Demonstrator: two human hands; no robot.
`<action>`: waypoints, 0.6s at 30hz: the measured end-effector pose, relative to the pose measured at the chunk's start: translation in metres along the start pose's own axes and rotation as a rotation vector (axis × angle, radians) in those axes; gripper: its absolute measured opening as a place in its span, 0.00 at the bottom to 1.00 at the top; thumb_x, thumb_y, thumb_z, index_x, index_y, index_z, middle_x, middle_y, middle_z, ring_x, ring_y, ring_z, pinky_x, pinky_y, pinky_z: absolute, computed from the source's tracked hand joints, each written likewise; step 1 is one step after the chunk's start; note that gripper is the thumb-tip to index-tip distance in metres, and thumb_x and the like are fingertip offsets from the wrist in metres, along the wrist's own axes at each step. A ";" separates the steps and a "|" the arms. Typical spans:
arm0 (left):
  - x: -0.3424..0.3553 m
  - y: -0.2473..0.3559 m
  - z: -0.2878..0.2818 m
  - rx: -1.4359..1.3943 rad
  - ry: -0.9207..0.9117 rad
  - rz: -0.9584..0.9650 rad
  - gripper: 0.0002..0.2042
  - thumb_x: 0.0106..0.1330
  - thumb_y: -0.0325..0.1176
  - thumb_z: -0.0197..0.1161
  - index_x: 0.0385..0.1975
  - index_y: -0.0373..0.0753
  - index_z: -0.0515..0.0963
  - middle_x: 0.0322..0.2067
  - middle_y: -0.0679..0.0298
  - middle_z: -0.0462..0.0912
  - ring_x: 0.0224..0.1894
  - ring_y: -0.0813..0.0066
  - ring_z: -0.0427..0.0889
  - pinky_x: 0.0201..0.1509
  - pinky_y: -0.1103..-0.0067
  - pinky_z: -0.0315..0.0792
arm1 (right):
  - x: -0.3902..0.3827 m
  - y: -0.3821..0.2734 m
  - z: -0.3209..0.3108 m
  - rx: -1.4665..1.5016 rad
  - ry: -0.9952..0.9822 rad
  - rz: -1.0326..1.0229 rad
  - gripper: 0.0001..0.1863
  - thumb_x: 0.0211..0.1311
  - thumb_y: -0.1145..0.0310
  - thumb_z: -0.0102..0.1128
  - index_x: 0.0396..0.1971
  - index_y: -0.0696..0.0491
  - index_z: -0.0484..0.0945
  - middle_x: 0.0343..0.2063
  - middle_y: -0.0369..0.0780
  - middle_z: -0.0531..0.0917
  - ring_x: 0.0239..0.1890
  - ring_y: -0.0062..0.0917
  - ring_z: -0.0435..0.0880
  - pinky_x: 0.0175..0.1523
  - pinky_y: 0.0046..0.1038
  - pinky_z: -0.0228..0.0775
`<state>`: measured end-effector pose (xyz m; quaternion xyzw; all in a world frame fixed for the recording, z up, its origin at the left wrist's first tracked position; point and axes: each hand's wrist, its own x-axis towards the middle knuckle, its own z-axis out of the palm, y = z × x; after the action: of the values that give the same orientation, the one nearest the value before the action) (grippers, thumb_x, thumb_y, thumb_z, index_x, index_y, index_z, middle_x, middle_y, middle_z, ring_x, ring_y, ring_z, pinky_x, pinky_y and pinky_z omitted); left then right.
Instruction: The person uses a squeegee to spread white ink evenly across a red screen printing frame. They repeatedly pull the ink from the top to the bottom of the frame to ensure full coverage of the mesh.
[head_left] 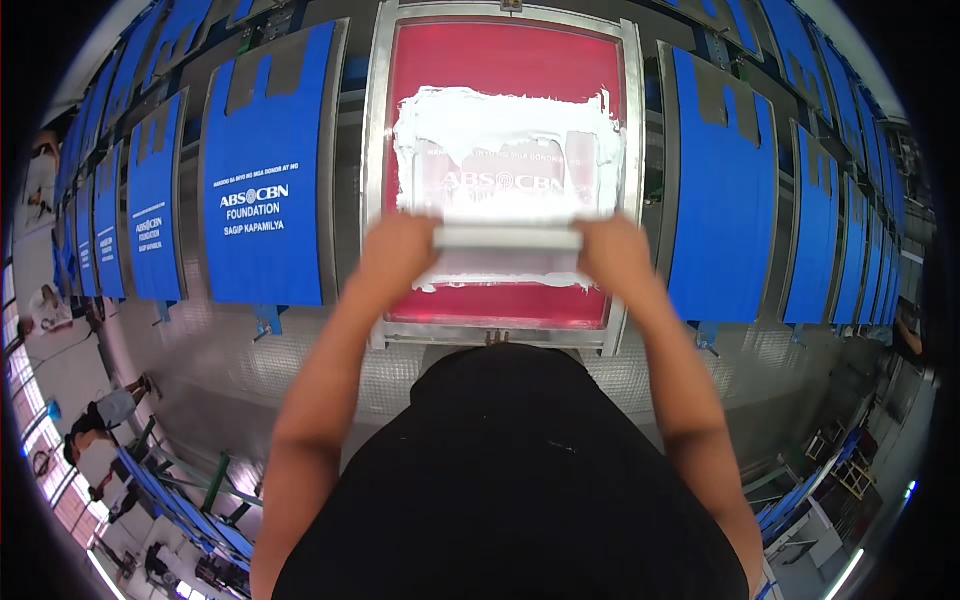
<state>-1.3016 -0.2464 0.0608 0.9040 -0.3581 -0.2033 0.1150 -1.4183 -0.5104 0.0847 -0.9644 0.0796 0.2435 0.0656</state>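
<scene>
Both my hands grip a squeegee [510, 238] that lies crosswise over a printing screen. My left hand [402, 252] is closed on its left end, and my right hand [614, 256] on its right end; both are slightly smeared by motion. The screen has a red mesh [500, 55] in a silvery metal frame [380, 130]. Thick white ink [480, 110] covers the middle of the mesh, heaped along the far edge and sides. A lettered design shows through a thinner layer just beyond the squeegee. Streaks of ink lie on the near side as well.
Left of the screen, a blue bag panel [270, 180] with white print lies on a board. To the right is a plain blue bag panel [720, 190]. More such panels run off in rows both ways. Several people are at the far left, one a person in grey shorts [115, 408].
</scene>
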 end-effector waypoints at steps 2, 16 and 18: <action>-0.062 0.002 0.058 -0.044 0.175 0.128 0.15 0.42 0.26 0.65 0.34 0.39 0.79 0.29 0.58 0.80 0.34 0.60 0.78 0.42 0.66 0.72 | -0.053 -0.009 0.057 0.127 0.185 -0.119 0.15 0.38 0.77 0.61 0.31 0.48 0.80 0.28 0.42 0.82 0.35 0.37 0.81 0.55 0.41 0.68; 0.096 -0.028 -0.018 0.087 0.109 0.007 0.19 0.52 0.48 0.69 0.41 0.46 0.82 0.36 0.55 0.84 0.39 0.56 0.83 0.42 0.65 0.76 | 0.085 0.026 -0.021 0.012 0.220 -0.009 0.19 0.43 0.69 0.60 0.40 0.44 0.82 0.32 0.43 0.85 0.38 0.39 0.84 0.44 0.39 0.75; 0.030 -0.011 -0.008 0.020 -0.065 -0.062 0.18 0.51 0.41 0.70 0.43 0.47 0.82 0.36 0.55 0.83 0.41 0.57 0.82 0.46 0.64 0.75 | 0.021 0.003 -0.013 0.005 -0.036 0.009 0.20 0.44 0.71 0.60 0.42 0.45 0.81 0.32 0.41 0.85 0.40 0.34 0.84 0.56 0.40 0.68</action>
<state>-1.2719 -0.2587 0.0554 0.9086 -0.3356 -0.2324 0.0879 -1.3942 -0.5178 0.0860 -0.9594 0.0833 0.2608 0.0682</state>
